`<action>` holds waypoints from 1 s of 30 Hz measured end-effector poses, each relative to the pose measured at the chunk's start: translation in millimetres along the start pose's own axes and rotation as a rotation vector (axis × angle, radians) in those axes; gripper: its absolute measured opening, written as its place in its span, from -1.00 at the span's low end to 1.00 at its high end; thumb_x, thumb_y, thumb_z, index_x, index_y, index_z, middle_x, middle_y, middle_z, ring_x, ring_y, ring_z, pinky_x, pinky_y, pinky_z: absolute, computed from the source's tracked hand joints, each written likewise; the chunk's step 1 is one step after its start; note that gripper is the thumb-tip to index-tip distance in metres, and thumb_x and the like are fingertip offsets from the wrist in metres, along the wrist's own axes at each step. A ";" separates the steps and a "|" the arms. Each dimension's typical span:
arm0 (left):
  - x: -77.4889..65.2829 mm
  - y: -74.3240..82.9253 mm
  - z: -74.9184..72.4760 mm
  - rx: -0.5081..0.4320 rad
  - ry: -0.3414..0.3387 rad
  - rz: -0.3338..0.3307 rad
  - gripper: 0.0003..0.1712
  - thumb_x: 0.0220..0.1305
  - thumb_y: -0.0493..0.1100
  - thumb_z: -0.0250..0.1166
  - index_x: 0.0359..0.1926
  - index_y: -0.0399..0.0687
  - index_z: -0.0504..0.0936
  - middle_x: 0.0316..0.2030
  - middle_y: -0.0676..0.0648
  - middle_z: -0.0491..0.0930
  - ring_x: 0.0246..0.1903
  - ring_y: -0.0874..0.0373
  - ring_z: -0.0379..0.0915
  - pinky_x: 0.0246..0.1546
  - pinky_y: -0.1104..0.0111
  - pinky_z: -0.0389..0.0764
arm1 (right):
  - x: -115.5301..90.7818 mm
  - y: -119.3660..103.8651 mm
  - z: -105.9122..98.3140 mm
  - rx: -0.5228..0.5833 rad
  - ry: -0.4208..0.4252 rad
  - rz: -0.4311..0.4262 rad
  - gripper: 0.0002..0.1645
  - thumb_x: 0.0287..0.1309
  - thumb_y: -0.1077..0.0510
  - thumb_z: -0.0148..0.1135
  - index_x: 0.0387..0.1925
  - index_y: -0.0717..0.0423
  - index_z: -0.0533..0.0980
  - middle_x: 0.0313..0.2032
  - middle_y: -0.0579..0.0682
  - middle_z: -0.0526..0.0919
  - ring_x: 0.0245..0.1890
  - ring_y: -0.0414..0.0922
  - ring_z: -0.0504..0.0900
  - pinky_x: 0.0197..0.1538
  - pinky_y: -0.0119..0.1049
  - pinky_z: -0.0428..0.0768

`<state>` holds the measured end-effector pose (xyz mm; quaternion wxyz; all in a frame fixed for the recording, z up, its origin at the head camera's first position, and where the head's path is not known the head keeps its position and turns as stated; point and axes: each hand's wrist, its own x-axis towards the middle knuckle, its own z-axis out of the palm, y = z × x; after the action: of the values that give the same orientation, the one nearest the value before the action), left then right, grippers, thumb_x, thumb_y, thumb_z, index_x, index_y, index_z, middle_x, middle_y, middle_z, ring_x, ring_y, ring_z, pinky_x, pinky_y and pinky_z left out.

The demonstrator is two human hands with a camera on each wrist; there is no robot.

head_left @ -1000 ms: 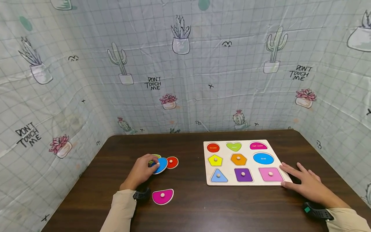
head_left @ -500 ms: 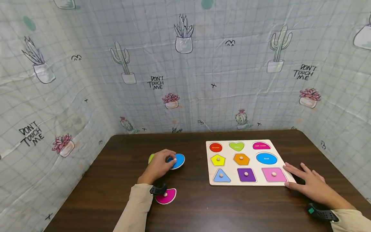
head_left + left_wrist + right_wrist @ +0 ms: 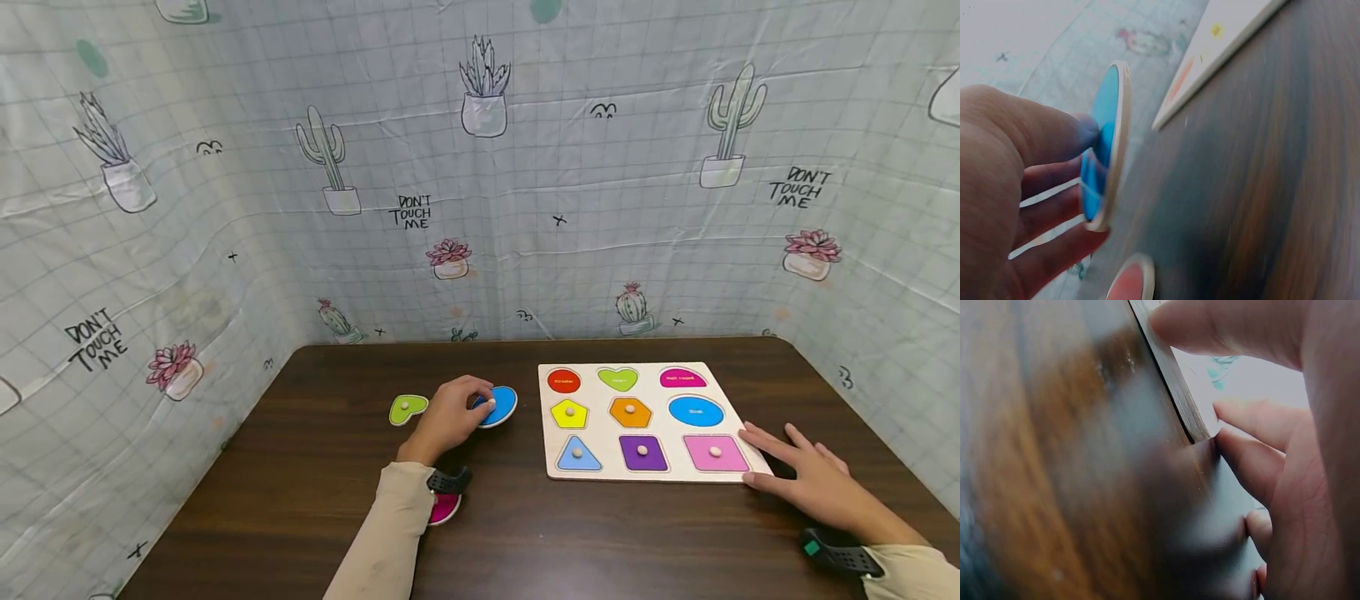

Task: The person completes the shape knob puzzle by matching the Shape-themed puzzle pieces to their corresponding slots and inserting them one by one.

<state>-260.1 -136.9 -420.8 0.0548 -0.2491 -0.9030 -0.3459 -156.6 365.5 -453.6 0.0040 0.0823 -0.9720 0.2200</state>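
Note:
My left hand (image 3: 444, 421) pinches the knob of a blue oval puzzle piece (image 3: 504, 406) between thumb and finger. In the left wrist view that blue piece stands tilted, raised off the table. A red piece (image 3: 1130, 284) lies just below it there, hidden behind the hand in the head view. My right hand (image 3: 806, 477) rests with fingers spread at the right edge of a white shape puzzle board (image 3: 600, 417). Its thumb and fingertips touch the board's near right corner. The board's oval, circle, heart and half-round spots show printed words and no knobs.
A green heart piece (image 3: 411, 404) lies left of my left hand. Under the left wrist, a magenta half-round piece (image 3: 447, 508) is partly covered. Several knobbed pieces sit in the board. A patterned cloth (image 3: 487, 200) hangs behind the dark wooden table (image 3: 540, 542).
My left hand has carried the blue oval rightward, away from the other loose pieces and nearer the board. The heart has come into fuller view. The right hand stays at the board's edge.

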 end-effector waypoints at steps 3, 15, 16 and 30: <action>7.9 8.0 9.3 -0.010 -0.003 0.013 -0.78 0.38 -0.15 0.31 -0.07 -0.17 0.73 0.08 -0.09 0.63 0.10 -0.04 0.53 0.11 0.10 0.55 | -1.6 1.5 -1.2 0.016 0.002 -0.017 -0.12 0.27 -0.18 0.26 0.46 0.15 0.24 0.36 0.45 0.26 0.36 0.60 -0.06 0.18 0.54 -0.11; 26.2 29.0 31.7 -0.058 0.003 -0.001 -0.78 0.36 -0.16 0.33 -0.07 -0.17 0.75 0.03 -0.08 0.64 0.06 -0.01 0.54 0.15 0.14 0.53 | -3.0 3.8 -0.6 0.022 0.009 -0.030 -0.10 0.27 -0.16 0.27 0.54 -0.06 0.18 0.38 0.40 0.26 0.36 0.61 -0.05 0.19 0.54 -0.11; 28.4 31.4 34.2 -0.058 0.006 -0.005 -0.78 0.36 -0.16 0.33 -0.06 -0.16 0.75 0.03 -0.08 0.64 0.06 0.00 0.54 0.15 0.15 0.53 | -3.4 4.2 -1.2 0.020 0.010 -0.028 -0.10 0.27 -0.16 0.27 0.54 -0.07 0.17 0.39 0.40 0.26 0.36 0.61 -0.05 0.19 0.54 -0.12; 46.4 65.4 81.7 -0.160 0.041 -0.023 -0.93 0.32 -0.18 0.37 -0.24 -0.06 0.73 -0.15 0.00 0.62 -0.21 0.13 0.48 -0.08 0.36 0.58 | -4.1 -0.2 -1.2 0.027 0.014 -0.022 -0.12 0.25 -0.17 0.29 0.47 0.10 0.25 0.38 0.39 0.27 0.34 0.62 -0.04 0.19 0.54 -0.13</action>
<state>-262.7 -22.9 -430.8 0.0493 -0.2351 -0.8738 -0.4227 -152.6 366.5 -452.6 0.0123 0.0917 -0.9679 0.2336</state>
